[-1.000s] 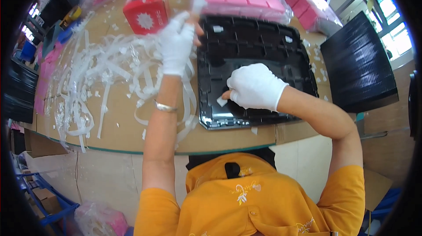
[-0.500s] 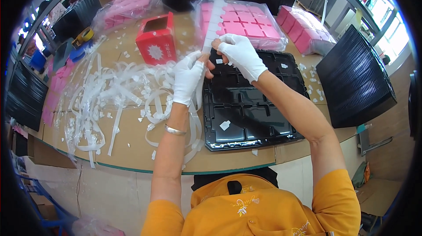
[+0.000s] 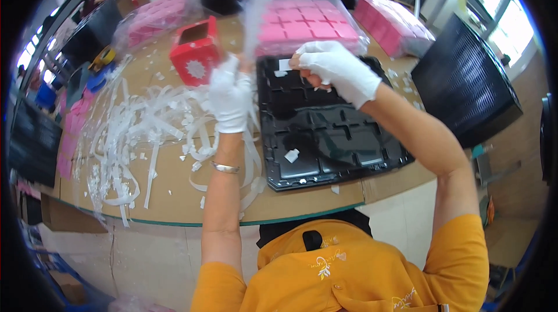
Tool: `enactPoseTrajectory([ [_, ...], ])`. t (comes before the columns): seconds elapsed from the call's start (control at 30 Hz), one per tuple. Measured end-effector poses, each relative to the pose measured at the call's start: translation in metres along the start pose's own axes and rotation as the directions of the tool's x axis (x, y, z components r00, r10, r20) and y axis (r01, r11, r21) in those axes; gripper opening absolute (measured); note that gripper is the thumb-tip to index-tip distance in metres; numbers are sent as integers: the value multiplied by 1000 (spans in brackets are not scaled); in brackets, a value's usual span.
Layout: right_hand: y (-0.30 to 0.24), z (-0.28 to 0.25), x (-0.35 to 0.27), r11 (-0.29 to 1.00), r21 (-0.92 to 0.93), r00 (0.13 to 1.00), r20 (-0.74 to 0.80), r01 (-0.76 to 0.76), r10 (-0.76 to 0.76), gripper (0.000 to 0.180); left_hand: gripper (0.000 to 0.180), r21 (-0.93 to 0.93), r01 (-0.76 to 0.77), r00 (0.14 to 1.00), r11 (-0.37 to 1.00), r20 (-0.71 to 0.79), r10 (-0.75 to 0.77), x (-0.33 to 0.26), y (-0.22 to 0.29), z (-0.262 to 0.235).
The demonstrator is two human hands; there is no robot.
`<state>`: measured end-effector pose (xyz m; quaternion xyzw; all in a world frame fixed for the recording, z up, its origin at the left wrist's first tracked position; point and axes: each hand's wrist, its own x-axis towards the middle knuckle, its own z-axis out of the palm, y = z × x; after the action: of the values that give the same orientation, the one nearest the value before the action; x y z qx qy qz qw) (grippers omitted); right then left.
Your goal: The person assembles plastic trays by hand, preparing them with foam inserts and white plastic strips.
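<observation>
My left hand (image 3: 231, 98), in a white fingertip-free glove and blurred by motion, is closed on a long translucent white strip (image 3: 256, 18) that rises away toward the back. In the same kind of glove, my right hand (image 3: 342, 72) pinches a small white label (image 3: 284, 65) above the far left part of a black plastic tray (image 3: 302, 119). The tray is glossy, with moulded cross-shaped ridges. On its surface lie a few white scraps, among them a small white piece (image 3: 292, 155) near the front left.
Left of the tray, a tangle of clear-white strips (image 3: 145, 117) and torn bits covers the cardboard tabletop. Behind it stands an open red box (image 3: 196, 56). Wrapped pink blocks (image 3: 308, 24) sit at the back. A stack of black trays (image 3: 468, 79) stands at the right.
My right hand has moved right, apart from the left, with a small label now between its fingers. My left hand has shifted slightly left with the strip. The whole view has shifted a little.
</observation>
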<state>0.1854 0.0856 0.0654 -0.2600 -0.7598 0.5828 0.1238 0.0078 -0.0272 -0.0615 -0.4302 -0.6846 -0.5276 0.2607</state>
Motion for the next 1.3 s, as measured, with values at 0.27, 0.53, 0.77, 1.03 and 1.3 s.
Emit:
enactPoseTrajectory([
  [0.27,70,-150,-111,899,-374,972,-27,-227,234,12,35,-252,258,965,933,15,-263,9,-4,-2],
  [0.53,128,-142,-140,472,-854,969,-129,-216,211,24,28,-119,148,986,982,95,-137,43,32,-37],
  [0.77,130,-144,-148,284,-946,982,-180,-158,-54,30,26,-114,192,957,975,243,-160,53,46,-77],
  [1.03,143,-144,-150,456,-879,972,-208,-137,-110,31,18,-94,66,770,993,638,10,-5,92,-91],
  [1.3,173,-197,-82,872,-452,822,-558,-187,-113,40,20,114,-318,540,941,838,81,-62,136,-71],
])
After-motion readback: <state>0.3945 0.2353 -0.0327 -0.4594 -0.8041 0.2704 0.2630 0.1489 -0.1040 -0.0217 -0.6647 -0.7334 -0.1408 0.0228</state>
